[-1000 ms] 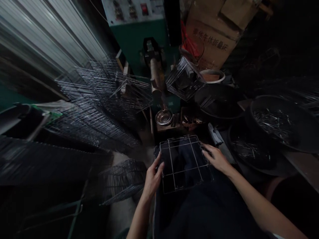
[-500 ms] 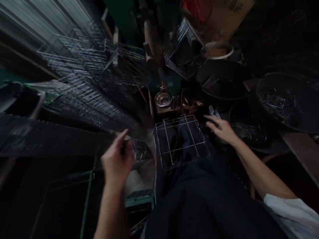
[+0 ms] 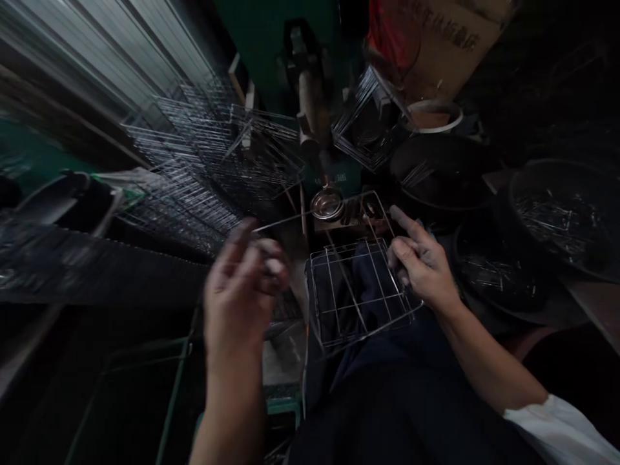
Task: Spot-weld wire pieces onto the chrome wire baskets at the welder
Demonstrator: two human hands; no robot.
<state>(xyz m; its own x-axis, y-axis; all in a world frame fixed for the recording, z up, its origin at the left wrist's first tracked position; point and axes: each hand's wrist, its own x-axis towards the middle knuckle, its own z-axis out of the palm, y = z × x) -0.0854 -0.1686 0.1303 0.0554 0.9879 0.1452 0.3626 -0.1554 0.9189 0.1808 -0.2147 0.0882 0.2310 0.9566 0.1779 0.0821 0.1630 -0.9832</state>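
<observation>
A rectangular wire frame (image 3: 285,221) is held up between my two hands, tilted above my lap. My left hand (image 3: 245,278), slightly blurred, has its fingers curled at the frame's left side. On the opposite side, my right hand (image 3: 421,261) pinches the frame's right wire, its index finger stretched forward. Beneath it, a wire rack (image 3: 353,302) with crossing bars lies on my dark-clothed thighs. Just beyond my knees, a small shiny metal bowl (image 3: 327,205) sits below a machine's shaft (image 3: 307,106).
Stacked wire racks (image 3: 179,168) stand at the left. To the right are dark basins, one (image 3: 557,219) holding many short metal pieces. A white-rimmed bucket (image 3: 436,123) and a cardboard box (image 3: 450,45) are at the back. A green-edged crate (image 3: 283,405) sits low beside my leg.
Both hands, apart and without the frame before, now hold a wire frame over the lap. My right hand has closed on its side. The view has shifted slightly.
</observation>
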